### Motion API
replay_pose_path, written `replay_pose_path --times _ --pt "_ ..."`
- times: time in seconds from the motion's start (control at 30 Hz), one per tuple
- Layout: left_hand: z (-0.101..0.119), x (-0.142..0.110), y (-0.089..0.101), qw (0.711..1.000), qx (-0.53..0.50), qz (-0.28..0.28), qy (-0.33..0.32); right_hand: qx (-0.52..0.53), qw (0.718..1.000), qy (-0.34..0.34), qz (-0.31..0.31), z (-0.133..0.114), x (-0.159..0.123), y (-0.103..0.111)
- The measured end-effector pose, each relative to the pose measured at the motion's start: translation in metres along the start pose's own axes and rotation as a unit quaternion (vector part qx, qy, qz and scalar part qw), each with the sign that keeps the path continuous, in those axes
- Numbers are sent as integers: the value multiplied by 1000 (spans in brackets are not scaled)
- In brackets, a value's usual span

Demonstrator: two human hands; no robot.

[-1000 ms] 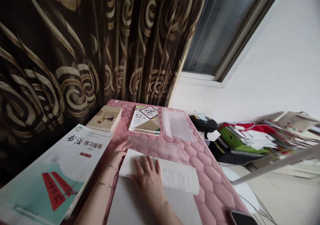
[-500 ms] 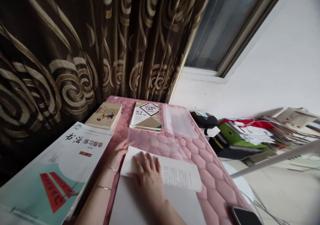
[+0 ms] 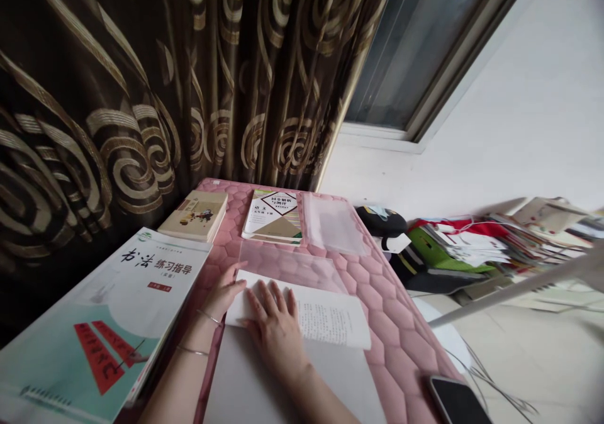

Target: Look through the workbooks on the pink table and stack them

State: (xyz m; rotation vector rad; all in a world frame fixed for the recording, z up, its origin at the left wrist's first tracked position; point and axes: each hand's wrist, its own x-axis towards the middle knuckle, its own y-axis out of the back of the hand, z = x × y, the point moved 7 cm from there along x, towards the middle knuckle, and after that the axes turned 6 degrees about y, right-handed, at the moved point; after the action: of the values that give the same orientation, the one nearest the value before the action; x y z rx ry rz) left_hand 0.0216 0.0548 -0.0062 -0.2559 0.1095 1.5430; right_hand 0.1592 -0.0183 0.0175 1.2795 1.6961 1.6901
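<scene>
An open book [image 3: 330, 314] lies on the pink table, one printed page narrow and curling, with a broad blank white sheet [image 3: 302, 380] nearer me. My right hand [image 3: 276, 326] presses flat on the page, fingers spread. Beyond the book's far edge, a clear plastic book cover [image 3: 295, 267] stretches over the tabletop. At the book's far left corner is my left hand [image 3: 231, 289], its thumb by the page and its finger at the cover's left edge. It appears to pinch the film there; the other fingers are partly hidden.
A large calligraphy workbook [image 3: 160, 273] tops a stack at left, near a tan book [image 3: 193, 216]. A white workbook [image 3: 274, 216] and stacked plastic covers [image 3: 333, 226] lie at the back. A phone [image 3: 457, 399] rests at the right edge of the quilted pink tabletop [image 3: 391, 323].
My left fingers have drawn back slightly from over the plastic cover, and the thumb now shows by the book's corner. My right hand stays flat on the page. The view has shifted slightly.
</scene>
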Motion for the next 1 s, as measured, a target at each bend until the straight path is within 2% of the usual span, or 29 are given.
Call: replay_pose_path --times 0.2,0.33,0.43,0.57,0.67,0.83,1.0 --pt "4 3 1 997 63 38 -39 1 1000 26 11 -4 0 0" --pt "3 7 4 992 83 78 -52 23 999 31 20 5 1 12" --pt "-4 11 9 987 121 105 -19 37 999 -15 6 33 -1 26" --pt "-8 14 17 965 211 152 15 36 993 -105 -33 82 -14 39" --pt "-9 14 20 958 233 165 28 22 990 -133 -34 110 -27 44" --pt "-11 16 20 958 233 169 22 19 981 -194 22 150 -48 46" --pt "-10 16 21 955 238 175 2 107 947 -278 117 190 -65 35"
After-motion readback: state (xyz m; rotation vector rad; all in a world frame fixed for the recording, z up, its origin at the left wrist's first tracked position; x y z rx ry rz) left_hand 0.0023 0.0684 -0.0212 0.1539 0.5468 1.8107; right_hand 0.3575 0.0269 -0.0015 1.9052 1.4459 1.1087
